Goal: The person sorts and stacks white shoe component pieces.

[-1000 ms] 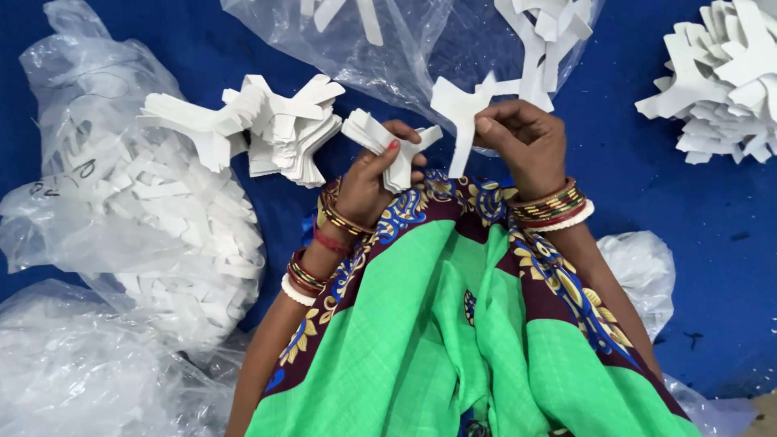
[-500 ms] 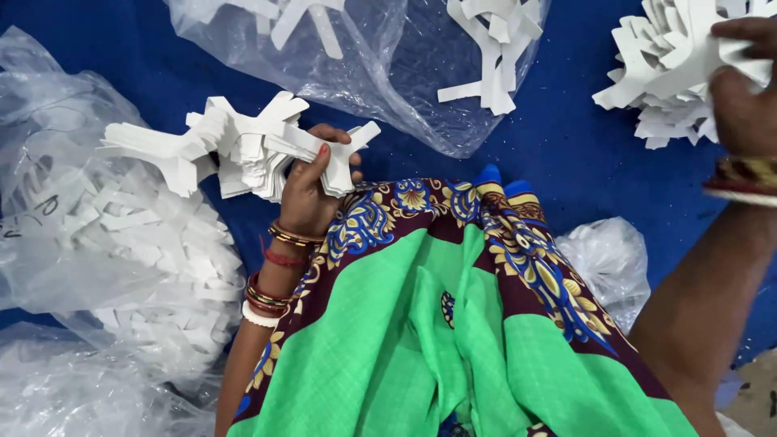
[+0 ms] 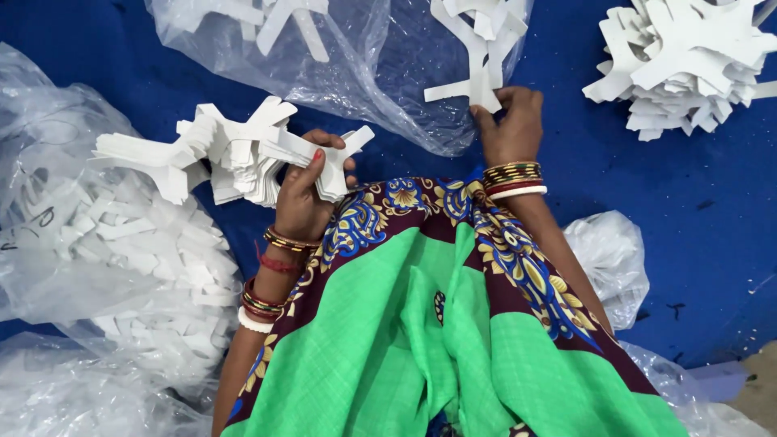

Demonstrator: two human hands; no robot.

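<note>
Blue floor covering fills the scene below me, with crumpled plastic spread over much of it. Nearest to me, green cloth with a maroon and blue patterned border drapes over the lap and takes up the lower middle of my view. At near left lies a large clear plastic bag packed with flat white cut-out pieces, and a smaller crumpled clear bag sits just right of the lap. A little farther out, my left hand, bangles on the wrist, is clamped around a thick stack of white branching cardboard cut-outs; the thumb presses on top and the fingers wrap beneath, and the stack fans out to the left above the packed bag. My right hand, also wearing bangles, is well apart from the left and reaches farther out; its fingertips pinch the lower end of a single white branching cut-out lying on an open clear plastic sheet. That sheet spreads across the far middle and carries more loose white pieces: a few at far left near the top edge, and a small cluster just beyond the pinched one. At far right, directly on the blue covering and apart from the sheet, rests a loose heap of stacked white cut-outs, its arms pointing every way.
</note>
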